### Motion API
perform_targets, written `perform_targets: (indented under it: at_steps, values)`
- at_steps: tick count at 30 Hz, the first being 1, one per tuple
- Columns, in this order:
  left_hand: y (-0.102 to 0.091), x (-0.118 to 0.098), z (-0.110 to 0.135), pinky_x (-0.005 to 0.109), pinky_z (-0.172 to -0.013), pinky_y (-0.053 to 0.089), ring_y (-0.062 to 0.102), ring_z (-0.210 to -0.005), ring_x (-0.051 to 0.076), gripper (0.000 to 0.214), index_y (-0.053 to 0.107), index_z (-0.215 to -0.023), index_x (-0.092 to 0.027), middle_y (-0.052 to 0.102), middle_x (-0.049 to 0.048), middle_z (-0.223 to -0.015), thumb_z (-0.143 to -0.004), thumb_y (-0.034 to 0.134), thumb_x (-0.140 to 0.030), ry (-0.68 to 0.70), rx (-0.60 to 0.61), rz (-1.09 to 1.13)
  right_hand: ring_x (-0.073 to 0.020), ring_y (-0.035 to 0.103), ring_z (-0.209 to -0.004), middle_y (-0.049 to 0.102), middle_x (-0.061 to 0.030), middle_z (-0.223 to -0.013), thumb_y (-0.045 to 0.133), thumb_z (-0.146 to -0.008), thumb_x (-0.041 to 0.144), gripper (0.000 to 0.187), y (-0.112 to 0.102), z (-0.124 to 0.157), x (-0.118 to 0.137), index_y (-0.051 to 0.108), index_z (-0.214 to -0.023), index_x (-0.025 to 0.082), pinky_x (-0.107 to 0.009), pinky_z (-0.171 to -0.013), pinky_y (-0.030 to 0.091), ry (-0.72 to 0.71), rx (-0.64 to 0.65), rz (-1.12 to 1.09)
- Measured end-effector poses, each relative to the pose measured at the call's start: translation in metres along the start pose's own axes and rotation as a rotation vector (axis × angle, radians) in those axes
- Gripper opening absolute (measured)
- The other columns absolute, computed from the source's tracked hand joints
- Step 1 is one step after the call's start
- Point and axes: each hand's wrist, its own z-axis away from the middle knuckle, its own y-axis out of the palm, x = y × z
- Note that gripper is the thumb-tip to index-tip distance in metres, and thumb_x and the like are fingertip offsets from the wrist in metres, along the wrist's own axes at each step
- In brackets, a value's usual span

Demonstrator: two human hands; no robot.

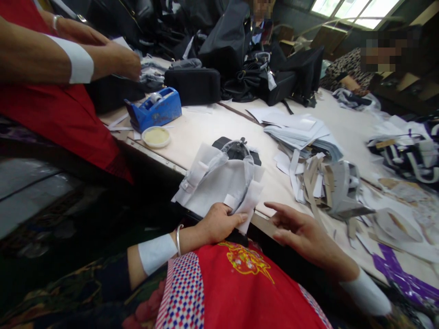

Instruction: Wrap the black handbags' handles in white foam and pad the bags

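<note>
A black handbag [216,145] with white paper over its front stands at the table's near edge. Clear plastic film wraps its arched handle [248,170]. My left hand [219,223] is closed on the bag's near right side, its thumb over the white paper there. To the right of the bag, my right hand [297,230] hovers by the table edge with fingers apart and nothing in them. White strips circle both my wrists.
At left are a co-worker's hands [120,58], a blue tape dispenser [156,109] and a round dish [156,137]. Black bags [192,86] crowd the back. Paper sheets [302,130], strips [317,178] and a purple ribbon [404,274] lie at right.
</note>
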Motion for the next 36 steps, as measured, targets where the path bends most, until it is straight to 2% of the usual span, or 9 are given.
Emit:
perform_targets:
  at_steps: [3, 7, 11, 15, 20, 24, 29, 31, 36]
  values:
    - [0.0, -0.003, 0.0, 0.024, -0.05, 0.037, 0.054, -0.059, 0.015, 0.047, 0.072, -0.076, -0.009, 0.062, 0.0027, -0.065, -0.078, 0.061, -0.055, -0.006, -0.004, -0.032, -0.0238, 0.062, -0.107, 0.062, -0.0118, -0.125, 0.071, -0.085, 0.034, 0.052, -0.013, 0.01, 0.016, 0.056, -0.134, 0.024, -0.032, -0.086, 0.052, -0.301, 0.141, 0.302]
    - [0.0, -0.01, 0.001, 0.023, -0.047, 0.034, 0.051, -0.056, 0.013, 0.043, 0.069, -0.07, -0.011, 0.057, 0.0007, -0.061, -0.078, 0.061, -0.053, -0.013, -0.02, -0.074, -0.0176, 0.061, -0.086, 0.067, -0.0116, -0.101, 0.044, -0.097, 0.012, 0.025, -0.007, -0.005, 0.037, 0.068, -0.103, 0.018, -0.029, -0.073, 0.048, -0.643, 0.059, 0.667]
    - [0.003, -0.013, 0.0, 0.023, -0.046, 0.033, 0.05, -0.053, 0.013, 0.035, 0.063, -0.06, -0.013, 0.054, -0.0003, -0.055, -0.08, 0.06, -0.041, 0.074, -0.054, -0.196, -0.0215, 0.06, -0.092, 0.069, -0.0107, -0.106, 0.05, -0.095, 0.015, 0.02, 0.009, -0.039, 0.061, 0.069, -0.089, 0.017, -0.037, -0.079, 0.043, -0.833, 0.091, 0.86]
    - [0.006, -0.01, -0.001, 0.025, -0.055, 0.043, 0.062, -0.066, 0.018, 0.022, 0.07, -0.074, -0.011, 0.068, 0.0053, -0.07, -0.081, 0.057, -0.028, 0.247, -0.072, -0.254, -0.0284, 0.057, -0.112, 0.065, -0.0121, -0.125, 0.064, -0.085, 0.015, 0.01, 0.018, -0.077, 0.069, 0.071, -0.08, 0.017, -0.041, -0.085, 0.039, -0.759, 0.149, 0.883]
    - [0.002, -0.009, 0.004, 0.026, -0.066, 0.048, 0.064, -0.075, 0.018, 0.021, 0.069, -0.093, -0.013, 0.071, 0.005, -0.085, -0.083, 0.055, -0.024, 0.386, -0.021, -0.212, -0.0148, 0.061, -0.072, 0.067, -0.0028, -0.074, 0.067, -0.085, 0.014, 0.012, 0.016, -0.1, 0.05, 0.075, -0.077, 0.019, -0.032, -0.073, 0.039, -0.646, 0.25, 0.664]
    - [0.002, -0.01, 0.007, 0.024, -0.061, 0.047, 0.062, -0.071, 0.017, 0.023, 0.069, -0.095, -0.012, 0.07, 0.0034, -0.08, -0.082, 0.06, -0.029, 0.337, 0.014, -0.178, -0.0129, 0.059, -0.067, 0.065, -0.0032, -0.07, 0.061, -0.088, 0.013, 0.016, 0.016, -0.098, 0.036, 0.075, -0.081, 0.017, -0.027, -0.068, 0.043, -0.64, 0.179, 0.469]
    - [0.009, -0.009, 0.0, 0.026, -0.068, 0.048, 0.064, -0.076, 0.019, 0.03, 0.071, -0.09, -0.015, 0.072, 0.0049, -0.082, -0.09, 0.053, -0.038, 0.34, -0.028, -0.187, -0.0134, 0.066, -0.072, 0.074, -0.0028, -0.085, 0.06, -0.088, 0.018, 0.032, 0.009, -0.094, 0.033, 0.066, -0.119, 0.019, -0.025, -0.068, 0.049, -0.383, 0.195, 0.247]
    - [0.011, -0.008, -0.002, 0.026, -0.068, 0.048, 0.065, -0.077, 0.018, 0.029, 0.071, -0.092, -0.015, 0.072, 0.0048, -0.085, -0.09, 0.052, -0.038, 0.349, -0.029, -0.182, -0.0137, 0.067, -0.076, 0.075, -0.0036, -0.091, 0.058, -0.088, 0.017, 0.037, 0.002, -0.096, 0.04, 0.063, -0.125, 0.018, -0.024, -0.07, 0.051, -0.287, 0.286, 0.284]
    - [0.011, -0.003, -0.004, 0.024, -0.06, 0.044, 0.061, -0.068, 0.015, 0.031, 0.07, -0.086, -0.015, 0.068, 0.0015, -0.075, -0.089, 0.054, -0.041, 0.336, -0.015, -0.133, -0.0142, 0.062, -0.073, 0.071, -0.0047, -0.08, 0.059, -0.084, 0.01, 0.015, -0.005, -0.107, 0.074, 0.073, -0.085, 0.015, -0.025, -0.068, 0.045, -0.367, 0.441, 0.652]
